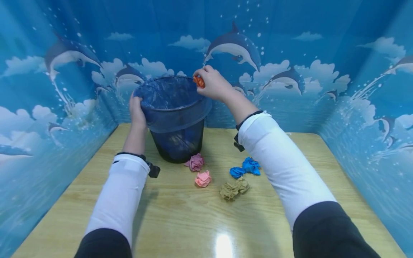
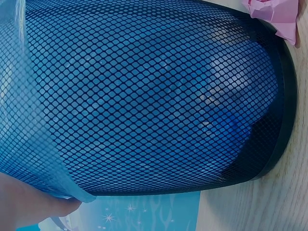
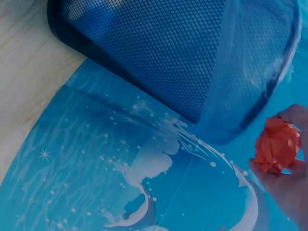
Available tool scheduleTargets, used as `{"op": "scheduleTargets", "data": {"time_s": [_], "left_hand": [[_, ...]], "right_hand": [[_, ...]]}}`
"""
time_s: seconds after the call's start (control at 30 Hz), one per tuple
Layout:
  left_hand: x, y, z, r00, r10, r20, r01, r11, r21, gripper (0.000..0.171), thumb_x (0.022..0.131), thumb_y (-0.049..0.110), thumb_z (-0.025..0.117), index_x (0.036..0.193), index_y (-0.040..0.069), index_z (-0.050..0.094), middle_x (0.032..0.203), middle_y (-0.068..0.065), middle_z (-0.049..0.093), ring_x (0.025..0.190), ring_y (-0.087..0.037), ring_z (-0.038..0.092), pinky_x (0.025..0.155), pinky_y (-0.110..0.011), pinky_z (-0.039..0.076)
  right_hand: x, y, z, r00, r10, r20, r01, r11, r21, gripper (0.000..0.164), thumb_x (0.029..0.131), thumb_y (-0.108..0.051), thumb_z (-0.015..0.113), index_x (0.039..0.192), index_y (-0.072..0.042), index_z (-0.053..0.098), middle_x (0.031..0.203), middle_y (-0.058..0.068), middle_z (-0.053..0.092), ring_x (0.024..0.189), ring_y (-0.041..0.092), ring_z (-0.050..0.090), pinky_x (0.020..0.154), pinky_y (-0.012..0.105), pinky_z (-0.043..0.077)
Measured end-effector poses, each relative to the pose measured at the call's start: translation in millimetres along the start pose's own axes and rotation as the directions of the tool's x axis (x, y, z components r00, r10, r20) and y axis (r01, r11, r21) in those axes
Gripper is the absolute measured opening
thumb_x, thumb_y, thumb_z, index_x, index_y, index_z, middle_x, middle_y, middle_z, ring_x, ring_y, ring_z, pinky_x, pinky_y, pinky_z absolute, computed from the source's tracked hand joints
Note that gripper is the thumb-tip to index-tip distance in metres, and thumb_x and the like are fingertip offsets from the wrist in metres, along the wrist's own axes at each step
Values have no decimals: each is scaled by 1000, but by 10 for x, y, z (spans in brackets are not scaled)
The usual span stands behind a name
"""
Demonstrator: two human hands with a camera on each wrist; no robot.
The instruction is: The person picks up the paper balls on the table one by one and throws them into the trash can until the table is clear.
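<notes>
A black mesh wastebasket [image 1: 180, 143] lined with a blue plastic bag [image 1: 161, 93] stands at the back of the wooden table. My left hand [image 1: 137, 111] grips its rim on the left side, thumb outside over the folded bag edge. At the right of the rim, my right hand [image 1: 213, 84] pinches an orange crumpled paper ball [image 3: 277, 145] between thumb and fingers. The ball is beside the basket's mouth, apart from the mesh wall in the right wrist view. Through the mesh in the left wrist view, pale shapes [image 2: 228, 72] show near the bottom, too blurred to identify.
On the table [image 1: 180, 222] before the basket lie a mauve paper ball [image 1: 195, 162], a pink one [image 1: 203, 178], blue ones [image 1: 251, 166] and tan ones [image 1: 229, 191]. Blue dolphin-print curtains [image 1: 290, 28] enclose the table at the back and both sides.
</notes>
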State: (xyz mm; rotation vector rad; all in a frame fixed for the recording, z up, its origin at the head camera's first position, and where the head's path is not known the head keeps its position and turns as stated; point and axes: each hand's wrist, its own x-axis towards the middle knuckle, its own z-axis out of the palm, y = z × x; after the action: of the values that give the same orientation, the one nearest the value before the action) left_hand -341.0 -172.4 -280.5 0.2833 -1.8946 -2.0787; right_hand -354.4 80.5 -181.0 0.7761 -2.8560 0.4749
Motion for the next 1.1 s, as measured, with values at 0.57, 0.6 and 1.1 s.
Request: {"op": "scheduleTargets", "data": {"time_s": [0.57, 0.6, 1.1], "left_hand": [[17, 7, -5, 1000, -6, -3, 6, 1000, -2, 62, 96, 31, 30, 156, 29, 15, 163, 11, 7, 149, -9, 6, 118, -29, 16], [17, 7, -4, 1000, -7, -4, 7, 1000, 0, 62, 96, 31, 30, 156, 30, 16, 163, 11, 7, 149, -9, 7, 118, -29, 16], [12, -16, -9, 1000, 12, 1, -12, 1000, 11, 62, 95, 34, 31, 156, 31, 16, 163, 10, 7, 150, -10, 7, 119, -31, 14]], "right_hand": [[114, -187, 220, 999, -26, -23, 26, 999, 27, 48, 98, -26, 50, 144, -16, 43, 148, 11, 34, 129, 27, 41, 103, 36, 42], [115, -194, 232, 999, -29, -22, 30, 999, 32, 48, 98, -27, 51, 144, -16, 43, 147, 11, 34, 129, 26, 41, 103, 36, 42], [144, -236, 356, 1000, -29, -5, 29, 999, 22, 51, 98, -34, 54, 145, -18, 42, 148, 10, 35, 130, 24, 43, 106, 37, 42]]}}
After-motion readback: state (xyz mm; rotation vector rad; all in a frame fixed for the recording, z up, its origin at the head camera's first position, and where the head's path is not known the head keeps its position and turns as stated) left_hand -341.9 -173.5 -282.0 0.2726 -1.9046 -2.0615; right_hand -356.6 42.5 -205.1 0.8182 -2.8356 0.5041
